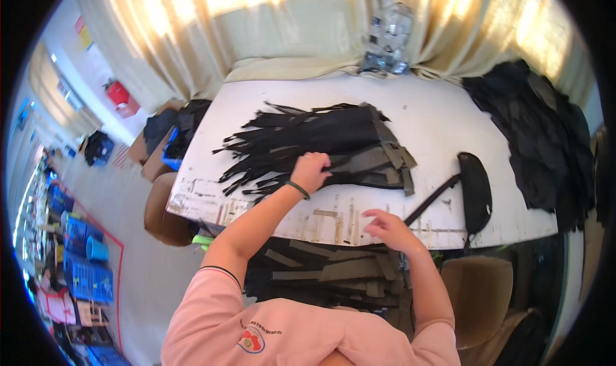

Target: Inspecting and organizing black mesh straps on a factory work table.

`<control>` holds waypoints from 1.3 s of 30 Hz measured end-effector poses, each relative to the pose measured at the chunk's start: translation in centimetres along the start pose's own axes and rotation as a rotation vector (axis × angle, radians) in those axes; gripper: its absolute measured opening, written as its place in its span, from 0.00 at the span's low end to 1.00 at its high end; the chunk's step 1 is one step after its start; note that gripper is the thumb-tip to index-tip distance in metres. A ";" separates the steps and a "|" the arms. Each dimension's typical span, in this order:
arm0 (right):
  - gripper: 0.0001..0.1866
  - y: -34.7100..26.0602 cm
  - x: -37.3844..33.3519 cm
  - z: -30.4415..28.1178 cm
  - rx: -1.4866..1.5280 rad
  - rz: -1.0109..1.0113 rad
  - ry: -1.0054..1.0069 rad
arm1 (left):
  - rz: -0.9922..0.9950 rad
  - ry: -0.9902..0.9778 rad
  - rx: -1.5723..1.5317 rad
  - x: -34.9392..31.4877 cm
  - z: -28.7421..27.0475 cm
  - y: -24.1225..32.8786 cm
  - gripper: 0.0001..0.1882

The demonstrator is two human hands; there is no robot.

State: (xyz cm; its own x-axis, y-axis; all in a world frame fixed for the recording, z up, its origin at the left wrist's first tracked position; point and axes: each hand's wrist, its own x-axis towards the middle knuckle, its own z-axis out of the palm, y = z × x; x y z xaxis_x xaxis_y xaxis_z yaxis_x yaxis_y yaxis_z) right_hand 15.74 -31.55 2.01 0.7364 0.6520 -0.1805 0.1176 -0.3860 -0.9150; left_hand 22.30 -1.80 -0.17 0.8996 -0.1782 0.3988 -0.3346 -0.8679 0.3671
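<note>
A pile of black straps [308, 132] with grey end pieces [391, 157] lies across the white table, their loose ends fanned out to the left. My left hand [311, 171] is at the pile's near edge, its fingers curled closed on a black strap there; the fingertips are partly hidden. My right hand [390, 229] hovers by the table's front edge, fingers apart and holding nothing. Just right of it lies a black half-moon shaped pouch [475, 193] with a strap [434, 199] reaching toward that hand.
A heap of dark fabric pieces [539, 135] hangs over the table's right side. More black and grey strips [321, 266] lie below the front edge. Cardboard boxes [165, 209] stand left, another box [478, 295] at lower right. A clear plastic bag [388, 39] stands by the curtains.
</note>
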 end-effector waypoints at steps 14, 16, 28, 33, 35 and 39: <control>0.28 6.7 0.9 -1.4 0.396 0.131 0.668 | 0.110 -0.609 -0.740 -7.5 -5.5 5.7 0.19; 0.27 7.8 1.2 -1.0 -0.022 -0.031 0.482 | 0.125 -0.593 -0.768 -7.4 -6.1 6.3 0.19; 0.20 5.1 0.4 -0.2 0.596 0.079 0.266 | 0.266 -0.494 -0.733 -7.9 -8.2 8.0 0.17; 0.14 1.5 -1.1 0.7 0.929 -0.051 0.315 | 0.173 -0.580 -0.436 -7.7 -8.1 6.4 0.18; 0.18 2.8 -1.2 -0.8 0.647 -0.211 0.298 | 0.100 -0.653 -0.413 -7.9 -7.9 6.6 0.19; 0.17 1.8 -1.9 -0.2 0.295 -0.281 0.397 | 0.167 -0.301 -0.526 -6.8 -3.8 11.0 0.17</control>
State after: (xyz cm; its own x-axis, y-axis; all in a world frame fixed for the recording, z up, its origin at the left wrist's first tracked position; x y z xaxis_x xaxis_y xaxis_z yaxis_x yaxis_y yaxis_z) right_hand 14.74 -33.59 0.81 0.9046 0.3858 0.1815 0.1956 0.0026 -0.9807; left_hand 11.41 -8.39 4.33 0.8371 -0.4809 0.2609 -0.5023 -0.4866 0.7148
